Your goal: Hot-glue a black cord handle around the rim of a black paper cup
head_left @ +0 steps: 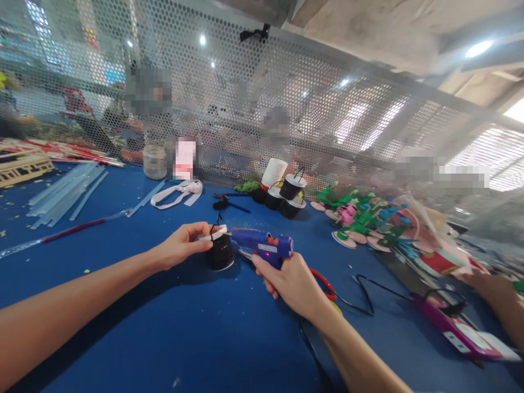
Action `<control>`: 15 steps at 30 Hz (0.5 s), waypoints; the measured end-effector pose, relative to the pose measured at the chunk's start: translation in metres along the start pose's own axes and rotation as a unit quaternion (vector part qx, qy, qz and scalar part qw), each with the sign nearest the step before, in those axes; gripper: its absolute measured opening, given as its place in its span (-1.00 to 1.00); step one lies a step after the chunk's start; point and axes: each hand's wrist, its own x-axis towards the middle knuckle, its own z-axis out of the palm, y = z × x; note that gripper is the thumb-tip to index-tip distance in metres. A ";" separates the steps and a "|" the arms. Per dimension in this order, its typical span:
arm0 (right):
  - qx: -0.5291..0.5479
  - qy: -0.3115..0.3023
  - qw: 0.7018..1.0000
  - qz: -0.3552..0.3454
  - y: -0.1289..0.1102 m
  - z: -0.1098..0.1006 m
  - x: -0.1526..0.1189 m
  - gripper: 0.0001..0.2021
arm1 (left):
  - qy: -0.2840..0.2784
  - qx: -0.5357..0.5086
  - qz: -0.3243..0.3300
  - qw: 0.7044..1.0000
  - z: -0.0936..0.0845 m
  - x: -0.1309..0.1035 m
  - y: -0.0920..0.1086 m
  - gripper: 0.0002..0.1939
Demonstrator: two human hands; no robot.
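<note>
The left hand (192, 242) pinches the white top edge of a black cup (220, 254) between thumb and fingers; the right hand (290, 281) is wrapped around a blue glue gun (262, 242) (a red light shows on its side), nozzle at the cup's top. Around them on the table (229, 338): similar cups (291, 188) beyond, a purple power strip (450, 325) to the right.

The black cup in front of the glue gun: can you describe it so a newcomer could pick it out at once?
On the blue table, find the blue glue gun in the right hand. It points at a black cup with white at its top, held by the left hand. Similar black cups cluster by the perforated panel, but only this one is held.
</note>
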 end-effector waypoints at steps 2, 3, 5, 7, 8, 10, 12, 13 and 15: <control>-0.005 0.003 1.000 0.005 0.000 -0.001 0.003 -0.71 | 0.000 0.001 0.000 1.000 0.000 0.000 0.000 -0.70; -0.006 0.005 1.000 0.008 0.000 -0.001 0.004 -0.71 | 0.000 0.000 -0.002 1.000 0.000 0.000 0.000 -0.70; -0.007 0.006 1.000 0.013 0.000 0.000 0.007 -0.71 | 0.002 -0.002 -0.004 1.000 0.000 0.000 -0.001 -0.71; -0.008 0.004 1.000 0.012 0.001 0.001 0.009 -0.70 | 0.003 -0.003 -0.003 1.000 -0.001 0.000 -0.001 -0.72; -0.008 0.004 1.000 0.008 0.001 0.001 0.009 -0.70 | 0.002 -0.003 -0.001 1.000 -0.001 0.000 -0.001 -0.72; -0.007 0.006 1.000 0.002 0.003 0.001 0.011 -0.69 | -0.002 0.000 0.003 1.000 -0.001 0.000 -0.002 -0.73; 0.002 0.003 1.000 -0.002 0.005 0.000 0.012 -0.69 | -0.008 0.005 0.008 1.000 -0.001 0.000 -0.002 -0.73; 0.011 -0.003 1.000 -0.005 0.006 -0.001 0.013 -0.69 | -0.010 0.009 0.010 1.000 -0.002 0.000 -0.003 -0.74; 0.047 -0.012 0.999 -0.013 0.008 -0.003 0.017 -0.74 | -0.015 0.025 0.016 0.999 -0.003 0.001 -0.003 -0.75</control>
